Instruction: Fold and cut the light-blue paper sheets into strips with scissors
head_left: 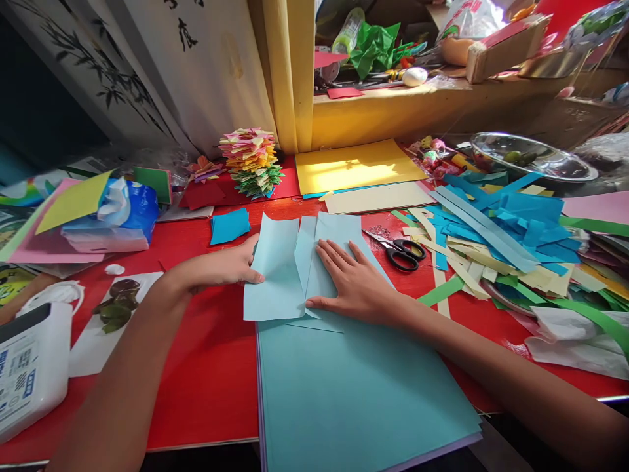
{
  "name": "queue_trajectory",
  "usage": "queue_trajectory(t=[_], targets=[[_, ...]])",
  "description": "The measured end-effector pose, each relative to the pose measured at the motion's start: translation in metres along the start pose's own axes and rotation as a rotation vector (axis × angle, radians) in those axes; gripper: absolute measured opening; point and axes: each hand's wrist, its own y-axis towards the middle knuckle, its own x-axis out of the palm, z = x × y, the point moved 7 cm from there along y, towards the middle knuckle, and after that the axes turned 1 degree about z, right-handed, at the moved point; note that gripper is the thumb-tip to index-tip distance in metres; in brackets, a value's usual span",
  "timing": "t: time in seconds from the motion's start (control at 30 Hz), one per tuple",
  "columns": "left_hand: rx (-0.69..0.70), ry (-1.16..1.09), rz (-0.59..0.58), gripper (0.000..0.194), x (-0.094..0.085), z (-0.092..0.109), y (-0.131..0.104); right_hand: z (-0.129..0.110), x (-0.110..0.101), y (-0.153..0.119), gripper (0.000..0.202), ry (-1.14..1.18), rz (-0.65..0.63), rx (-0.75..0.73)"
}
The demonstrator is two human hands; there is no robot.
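Note:
A light blue sheet point(276, 262) with creases stands partly raised at the middle of the red table point(206, 387). My left hand point(240, 262) pinches its left edge, thumb on top and fingers mostly behind the paper. Flat on the creased pale blue paper point(339, 229) just to the right lies my right hand point(351, 278), its fingers spread and nothing gripped. Beneath is a large stack of light blue sheets point(363, 393) that reaches over the table's front edge. Black-handled scissors point(400, 252) rest right of the paper, apart from both hands.
Blue squares point(230, 226) lie behind my left hand. Farther back are a folded-paper tower point(251, 160) and yellow sheets point(358, 167). Cut paper strips point(511, 229) and a metal bowl point(533, 157) fill the right. A tissue pack point(115, 219) and white device point(34, 367) sit left.

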Motion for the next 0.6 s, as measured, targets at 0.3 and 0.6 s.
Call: queue_trajectory(t=[0.3,0.6], targets=[[0.037,0.043,0.01,0.077,-0.01,0.003,-0.007,0.001,0.001,0.0,0.098,-0.002,0.006,-0.002],[0.011,-0.069,0.202,0.069,-0.04,0.009,-0.025,0.001,0.002,0.001,0.095,0.022,0.031,-0.01]])
